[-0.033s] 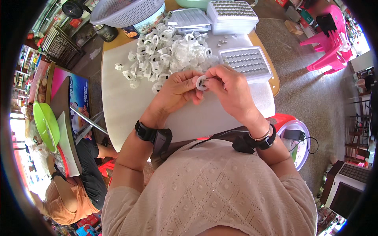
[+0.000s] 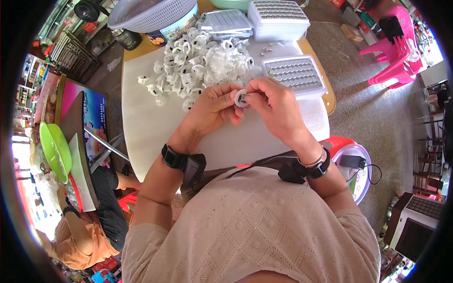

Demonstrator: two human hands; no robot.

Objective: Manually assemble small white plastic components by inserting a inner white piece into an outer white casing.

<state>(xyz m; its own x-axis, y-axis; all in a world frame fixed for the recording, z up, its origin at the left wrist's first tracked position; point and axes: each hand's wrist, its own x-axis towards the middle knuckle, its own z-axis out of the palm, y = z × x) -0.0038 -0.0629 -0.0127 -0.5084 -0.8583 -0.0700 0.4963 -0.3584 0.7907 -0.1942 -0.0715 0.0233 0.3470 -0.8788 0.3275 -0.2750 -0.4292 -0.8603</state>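
Over the middle of the table, my left hand (image 2: 214, 106) pinches a small round white plastic piece (image 2: 241, 98) with a dark slot in its centre. My right hand (image 2: 279, 106) is closed at the same piece from the right, thumb and forefinger at its slot; whether a smaller part sits between them is hidden. Just beyond both hands lies a heap of similar white plastic pieces (image 2: 188, 63), some loose and some in clear wrapping. Right of the heap, near my right hand, stands a white tray (image 2: 295, 75) with rows of small silvery round parts.
Stacked trays (image 2: 278, 23) and clear lids (image 2: 226, 22) stand at the table's far side, beside a grey basket (image 2: 151, 23). Several tiny parts (image 2: 266, 49) lie near the tray. Pink chairs (image 2: 396, 56) are at right; another person (image 2: 85, 236) sits at left by a green basin (image 2: 54, 151).
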